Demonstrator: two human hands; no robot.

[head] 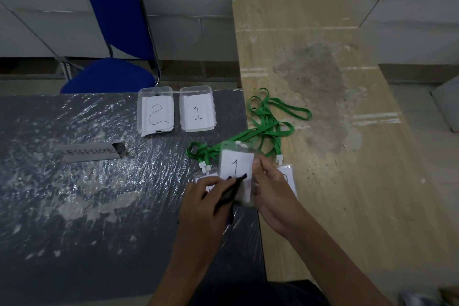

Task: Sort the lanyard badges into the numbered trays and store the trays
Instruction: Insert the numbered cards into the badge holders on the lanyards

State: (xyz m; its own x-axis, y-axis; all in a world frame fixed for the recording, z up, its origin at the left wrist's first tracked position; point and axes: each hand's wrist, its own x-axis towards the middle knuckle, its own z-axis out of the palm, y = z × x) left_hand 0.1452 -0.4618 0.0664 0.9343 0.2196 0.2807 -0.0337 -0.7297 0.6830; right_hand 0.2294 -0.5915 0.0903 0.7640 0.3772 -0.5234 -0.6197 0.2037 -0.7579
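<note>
Badge "1" (pixel 237 169): lifted, face-up for reading.
Hands: left (pixel 206 204) and right (pixel 270 191) pinched its edges.
Tray 1 (pixel 197 108): beyond badge, matching.

A single wide-angle camera is riding on the person's head, looking forward and steeply down onto the grey tabletop (pixel 74 181). It is sitting close above the near edge of that tabletop, so the forearms are entering from the bottom of the frame. Beyond the tabletop's far edge the view is taking in a blue chair (pixel 116 40) and the wall. To the right of the tabletop it is covering a wooden board (pixel 323 131). The lens is bending straight lines toward the frame's borders. No second view is sharing the scene.
</note>
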